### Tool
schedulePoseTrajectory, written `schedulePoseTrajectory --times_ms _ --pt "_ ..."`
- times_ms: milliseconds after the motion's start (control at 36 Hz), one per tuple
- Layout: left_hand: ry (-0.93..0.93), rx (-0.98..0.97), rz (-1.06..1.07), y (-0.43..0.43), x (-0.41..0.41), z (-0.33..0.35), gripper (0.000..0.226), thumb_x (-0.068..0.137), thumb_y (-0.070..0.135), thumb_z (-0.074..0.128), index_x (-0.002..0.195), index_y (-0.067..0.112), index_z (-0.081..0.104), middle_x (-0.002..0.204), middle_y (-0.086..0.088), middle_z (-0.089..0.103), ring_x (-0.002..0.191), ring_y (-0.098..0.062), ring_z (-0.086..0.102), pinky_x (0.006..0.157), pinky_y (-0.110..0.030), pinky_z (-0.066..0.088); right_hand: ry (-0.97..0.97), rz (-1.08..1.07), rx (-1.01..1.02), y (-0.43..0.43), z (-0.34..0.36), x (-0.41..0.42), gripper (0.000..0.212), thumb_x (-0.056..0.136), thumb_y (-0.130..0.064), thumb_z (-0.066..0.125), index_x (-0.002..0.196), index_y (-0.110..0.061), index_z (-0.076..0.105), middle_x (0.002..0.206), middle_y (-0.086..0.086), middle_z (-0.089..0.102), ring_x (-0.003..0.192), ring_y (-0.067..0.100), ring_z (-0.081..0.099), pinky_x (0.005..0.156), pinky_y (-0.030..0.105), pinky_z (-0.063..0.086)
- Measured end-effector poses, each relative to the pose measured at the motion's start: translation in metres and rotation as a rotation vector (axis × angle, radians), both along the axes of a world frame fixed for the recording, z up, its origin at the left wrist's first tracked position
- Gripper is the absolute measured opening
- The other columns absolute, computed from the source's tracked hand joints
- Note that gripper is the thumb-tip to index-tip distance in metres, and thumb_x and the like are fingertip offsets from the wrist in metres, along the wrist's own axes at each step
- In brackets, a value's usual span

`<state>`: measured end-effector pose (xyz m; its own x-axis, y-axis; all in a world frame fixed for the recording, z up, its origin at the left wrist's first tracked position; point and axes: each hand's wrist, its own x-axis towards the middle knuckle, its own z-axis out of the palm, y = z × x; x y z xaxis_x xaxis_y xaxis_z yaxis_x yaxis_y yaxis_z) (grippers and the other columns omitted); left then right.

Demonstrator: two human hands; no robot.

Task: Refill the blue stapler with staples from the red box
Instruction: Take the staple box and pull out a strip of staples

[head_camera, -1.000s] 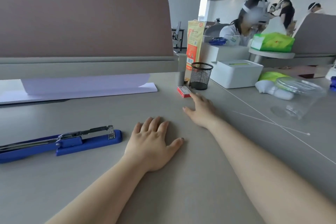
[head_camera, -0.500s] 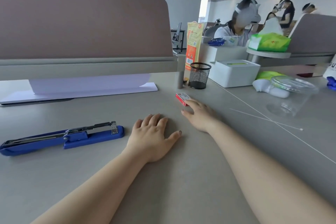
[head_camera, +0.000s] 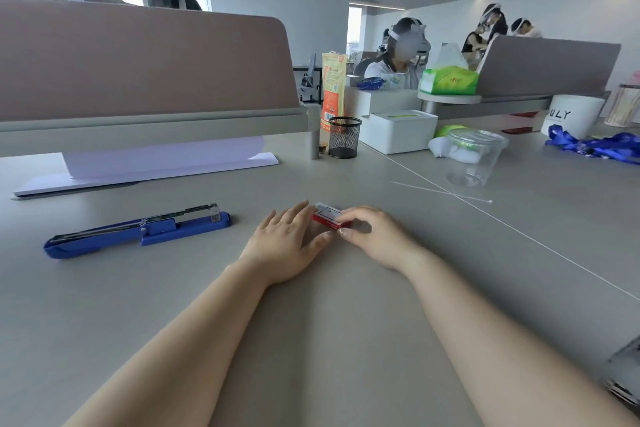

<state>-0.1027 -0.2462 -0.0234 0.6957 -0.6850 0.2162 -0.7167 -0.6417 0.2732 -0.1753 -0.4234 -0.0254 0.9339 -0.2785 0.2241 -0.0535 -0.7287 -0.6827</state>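
Observation:
A small red box with a white top lies on the grey desk between my two hands. My right hand grips its right end with curled fingers and thumb. My left hand lies flat on the desk, fingers spread, its fingertips and thumb touching the box's left side. The blue stapler lies to the left of my left hand, its top swung open so the metal staple channel shows.
A stack of white paper lies under the desk divider. At the back stand a black mesh pen cup, a white box and a clear plastic cup. A thin white stick lies to the right.
My right hand has pulled the red box from beside the mesh cup toward me, to the middle of the desk. My left hand's fingers now touch the box.

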Motion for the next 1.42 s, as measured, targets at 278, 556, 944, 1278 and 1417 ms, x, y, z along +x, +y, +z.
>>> schedulePoseTrajectory --times_ms 278,556,944,1278,1417 --pt "0.006 -0.012 0.027 -0.006 0.008 -0.001 0.071 0.087 0.064 0.028 0.144 0.023 0.02 0.153 -0.001 0.029 0.143 -0.018 0.019 0.118 -0.04 0.011 -0.044 -0.162 -0.093 0.005 0.006 0.006 0.039 0.074 -0.043 0.067 0.111 -0.035 0.064 0.118 -0.002 0.061 0.111 0.018 0.057 0.096 0.037 0.046" --pt "0.121 -0.102 0.022 -0.004 0.01 0.006 0.066 0.085 0.06 0.042 0.141 0.028 0.026 0.149 -0.002 0.037 0.139 -0.021 0.029 0.114 -0.036 0.019 -0.049 -0.164 -0.064 0.004 0.002 0.013 0.045 0.069 -0.032 0.074 0.111 -0.026 0.062 0.113 0.002 0.069 0.107 0.02 0.062 0.093 0.038 0.049" --pt "0.139 -0.09 -0.01 -0.001 0.009 0.006 0.064 0.084 0.053 0.05 0.139 0.028 0.029 0.142 -0.006 0.042 0.134 -0.023 0.035 0.113 -0.036 0.022 -0.031 -0.109 -0.019 0.001 0.002 0.014 0.046 0.072 -0.027 0.073 0.116 -0.025 0.06 0.116 0.001 0.068 0.108 0.017 0.061 0.096 0.034 0.047" --pt "0.056 -0.149 0.034 -0.001 0.014 0.002 0.066 0.079 0.057 0.055 0.137 0.036 0.033 0.144 0.0 0.033 0.132 -0.027 0.033 0.111 -0.04 0.026 0.025 0.082 0.112 0.0 0.005 0.009 0.049 0.07 -0.023 0.078 0.115 -0.024 0.06 0.108 -0.006 0.066 0.109 0.011 0.059 0.103 0.032 0.043" --pt "0.027 -0.134 -0.011 -0.001 0.017 0.001 0.052 0.082 0.055 0.054 0.128 0.033 0.046 0.127 0.003 0.054 0.12 -0.023 0.046 0.1 -0.034 0.032 0.034 0.126 0.146 -0.002 0.01 0.003 0.047 0.072 -0.018 0.076 0.116 -0.019 0.06 0.108 -0.004 0.065 0.109 0.011 0.059 0.098 0.025 0.041"
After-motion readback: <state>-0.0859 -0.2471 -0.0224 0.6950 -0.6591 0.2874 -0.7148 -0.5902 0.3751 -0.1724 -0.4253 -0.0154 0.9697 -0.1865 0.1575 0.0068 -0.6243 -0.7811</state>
